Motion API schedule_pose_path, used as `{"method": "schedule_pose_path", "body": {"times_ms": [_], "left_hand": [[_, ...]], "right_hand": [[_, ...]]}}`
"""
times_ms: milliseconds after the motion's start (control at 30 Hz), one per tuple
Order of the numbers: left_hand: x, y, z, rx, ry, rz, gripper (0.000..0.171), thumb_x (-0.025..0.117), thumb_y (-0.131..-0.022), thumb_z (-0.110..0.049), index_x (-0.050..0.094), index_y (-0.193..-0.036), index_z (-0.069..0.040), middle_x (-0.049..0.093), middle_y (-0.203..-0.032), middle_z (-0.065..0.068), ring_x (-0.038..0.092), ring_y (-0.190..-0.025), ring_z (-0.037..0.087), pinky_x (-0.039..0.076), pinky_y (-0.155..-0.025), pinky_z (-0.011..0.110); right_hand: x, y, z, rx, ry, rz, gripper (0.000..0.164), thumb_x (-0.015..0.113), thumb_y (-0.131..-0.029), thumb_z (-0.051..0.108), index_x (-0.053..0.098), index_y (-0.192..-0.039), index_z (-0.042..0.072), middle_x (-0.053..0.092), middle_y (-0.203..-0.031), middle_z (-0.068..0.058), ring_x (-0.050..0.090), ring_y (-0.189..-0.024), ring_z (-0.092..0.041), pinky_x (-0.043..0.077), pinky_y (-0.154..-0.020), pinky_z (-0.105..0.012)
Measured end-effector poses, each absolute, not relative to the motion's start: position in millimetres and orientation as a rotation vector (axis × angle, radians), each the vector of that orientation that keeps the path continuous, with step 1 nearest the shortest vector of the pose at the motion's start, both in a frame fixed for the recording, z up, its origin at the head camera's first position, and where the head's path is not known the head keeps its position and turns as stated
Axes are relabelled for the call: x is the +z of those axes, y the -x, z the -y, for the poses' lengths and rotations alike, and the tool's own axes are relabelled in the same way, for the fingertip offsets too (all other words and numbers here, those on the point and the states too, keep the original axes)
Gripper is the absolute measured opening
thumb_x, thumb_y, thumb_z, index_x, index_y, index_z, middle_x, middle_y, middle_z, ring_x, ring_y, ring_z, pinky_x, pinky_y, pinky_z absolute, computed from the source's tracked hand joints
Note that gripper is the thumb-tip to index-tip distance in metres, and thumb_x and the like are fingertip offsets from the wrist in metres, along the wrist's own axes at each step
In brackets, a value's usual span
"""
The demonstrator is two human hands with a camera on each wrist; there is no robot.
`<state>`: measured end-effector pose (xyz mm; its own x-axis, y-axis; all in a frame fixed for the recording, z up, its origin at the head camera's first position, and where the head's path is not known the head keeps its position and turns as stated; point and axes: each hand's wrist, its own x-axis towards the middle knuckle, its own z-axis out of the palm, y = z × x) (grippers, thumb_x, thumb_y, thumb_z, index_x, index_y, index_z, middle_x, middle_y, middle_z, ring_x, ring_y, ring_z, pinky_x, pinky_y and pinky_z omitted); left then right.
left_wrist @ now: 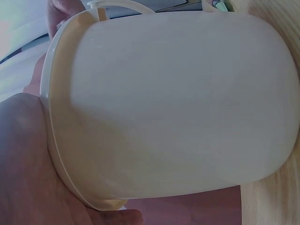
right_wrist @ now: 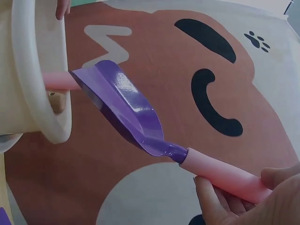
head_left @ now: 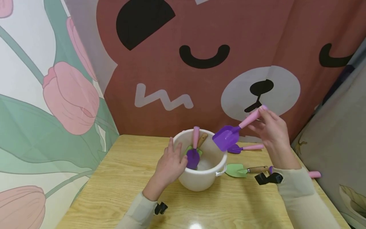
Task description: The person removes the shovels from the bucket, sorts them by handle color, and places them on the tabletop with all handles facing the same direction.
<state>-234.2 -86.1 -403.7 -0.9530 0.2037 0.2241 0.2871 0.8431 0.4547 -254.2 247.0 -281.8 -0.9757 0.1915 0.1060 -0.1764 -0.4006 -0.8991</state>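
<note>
My right hand (head_left: 274, 130) grips the pink handle of a purple hand shovel (head_left: 226, 137), held up at the right of a white bucket (head_left: 197, 183). The shovel's blade slants down toward the rim; in the right wrist view the blade (right_wrist: 124, 105) overlaps a pink handle in the bucket. My left hand (head_left: 170, 163) rests on the bucket's left rim with its fingers extended, and the left wrist view has that hand (left_wrist: 23, 159) against the rim. Inside the bucket lie a purple trowel (head_left: 193, 159) with a pink handle and a wooden-handled tool (head_left: 203, 139) with green beneath it.
On the wooden table (head_left: 125, 178), right of the bucket, lie a green trowel (head_left: 236, 170) with a wooden handle and a purple trowel (head_left: 253, 147) with a pink handle. Another pink handle (head_left: 315, 174) shows behind my right sleeve. A printed bear curtain (head_left: 160, 121) hangs behind the table.
</note>
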Motion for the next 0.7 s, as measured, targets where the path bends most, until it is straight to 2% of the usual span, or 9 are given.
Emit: {"method": "schedule_pose_path", "body": {"times_ms": [33, 233, 267, 333, 533, 700], "left_hand": [[-404, 234, 86, -0.742, 0.383, 2.853, 0.067, 0.045, -0.1, -0.045, 0.04, -0.156, -0.008, 0.011, -0.167, 0.024, 0.04, -0.14, 0.04, 0.05, -0.094, 0.054], [-404, 235, 86, -0.746, 0.382, 2.853, 0.066, 0.046, -0.1, -0.044, 0.039, -0.156, -0.009, 0.01, -0.167, 0.023, 0.04, -0.14, 0.039, 0.05, -0.094, 0.054], [-404, 234, 86, -0.746, 0.382, 2.851, 0.066, 0.046, -0.1, -0.044, 0.04, -0.156, -0.009, 0.011, -0.167, 0.023, 0.04, -0.14, 0.039, 0.05, -0.094, 0.054], [-404, 234, 86, -0.741, 0.384, 2.846, 0.066, 0.046, -0.1, -0.044, 0.04, -0.156, -0.008, 0.012, -0.167, 0.024, 0.041, -0.14, 0.04, 0.051, -0.093, 0.054], [-404, 235, 87, -0.734, 0.385, 2.846, 0.067, 0.044, -0.1, -0.045, 0.04, -0.156, -0.008, 0.011, -0.167, 0.024, 0.04, -0.14, 0.039, 0.051, -0.093, 0.054], [-403, 235, 87, -0.742, 0.385, 2.85, 0.067, 0.044, -0.1, -0.045, 0.039, -0.156, -0.008, 0.01, -0.167, 0.024, 0.04, -0.141, 0.04, 0.051, -0.094, 0.054]], "right_hand": [[-283, 253, -249, 2.456, -0.026, 1.595, 0.036, 0.073, -0.091, 0.034, 0.076, -0.101, 0.0, 0.075, -0.093, -0.009, 0.073, -0.087, -0.025, 0.06, -0.081, -0.035], [-294, 246, -267, 2.417, -0.169, 1.657, 0.043, 0.061, -0.099, 0.036, 0.072, -0.1, -0.006, 0.076, -0.089, -0.018, 0.073, -0.09, -0.03, 0.059, -0.085, -0.037], [-295, 245, -270, 2.438, -0.141, 1.631, 0.039, 0.063, -0.098, 0.035, 0.073, -0.098, -0.003, 0.076, -0.09, -0.016, 0.074, -0.09, -0.029, 0.059, -0.084, -0.037], [-297, 243, -276, 2.44, -0.156, 1.624, 0.041, 0.06, -0.1, 0.035, 0.072, -0.098, -0.004, 0.076, -0.089, -0.019, 0.074, -0.091, -0.03, 0.059, -0.085, -0.038], [-303, 237, -292, 2.505, 0.012, 1.502, 0.034, 0.068, -0.094, 0.035, 0.075, -0.103, 0.003, 0.077, -0.093, -0.012, 0.075, -0.088, -0.028, 0.06, -0.079, -0.039], [-308, 233, -303, 2.529, 0.004, 1.473, 0.035, 0.067, -0.095, 0.032, 0.075, -0.104, -0.001, 0.076, -0.092, -0.013, 0.075, -0.086, -0.029, 0.06, -0.078, -0.039]]}}
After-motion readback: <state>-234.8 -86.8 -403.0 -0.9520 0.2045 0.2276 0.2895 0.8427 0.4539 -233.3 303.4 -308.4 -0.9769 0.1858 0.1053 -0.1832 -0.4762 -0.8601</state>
